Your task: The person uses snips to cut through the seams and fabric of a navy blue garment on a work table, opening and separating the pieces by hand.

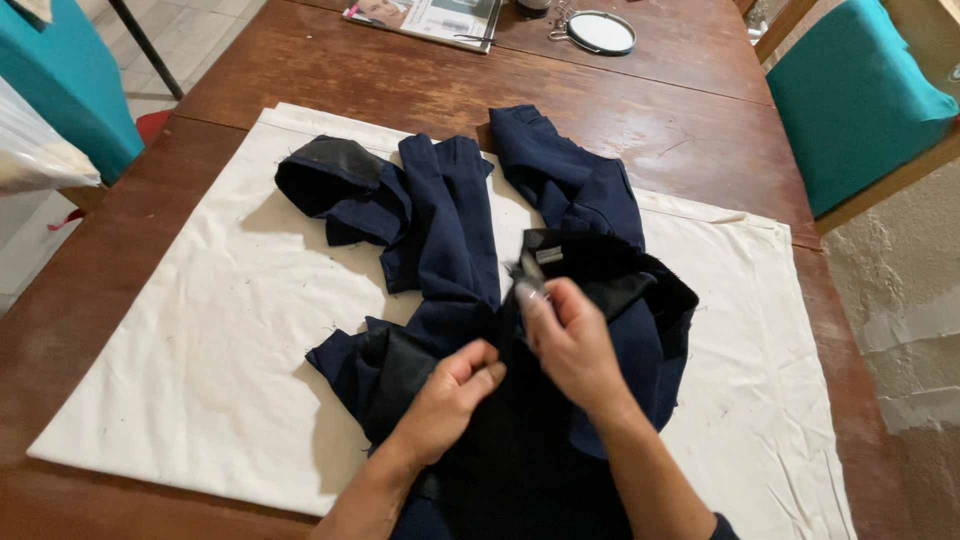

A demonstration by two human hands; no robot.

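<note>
Evidently the work in hand is at a small detail of the crumpled dark navy cloth garment [470, 260], which lies spread on a cream-white rectangular cloth [210, 350] covering the middle of the brown wooden table [400, 80]. The garment runs from the near edge, under the person's forearms, away to the far side, where one folded part with a black lining turns up at the left and another leg-like part bends off to the right. The left hand [450, 395] is curled almost closed, its fingertips pinching a fold of the navy fabric near the centre seam and holding it down. The right hand [570, 340] is also nearly closed, thumb and fingers pressed together on a small greyish metallic piece [527, 282] at the edge of the black-lined opening; whether that piece is a fastener or a tool cannot be told, as it is blurred. I judge the step to be handling this fastening point while the other hand steadies the cloth. The next move seems to call for a firm hold on the fold by the left hand and a fine, controlled grip by the right. At the far edge of the table lie a small round mirror [600, 32] and a printed magazine [425, 18]; teal-cushioned chairs [850, 100] stand at the far right and far left.
</note>
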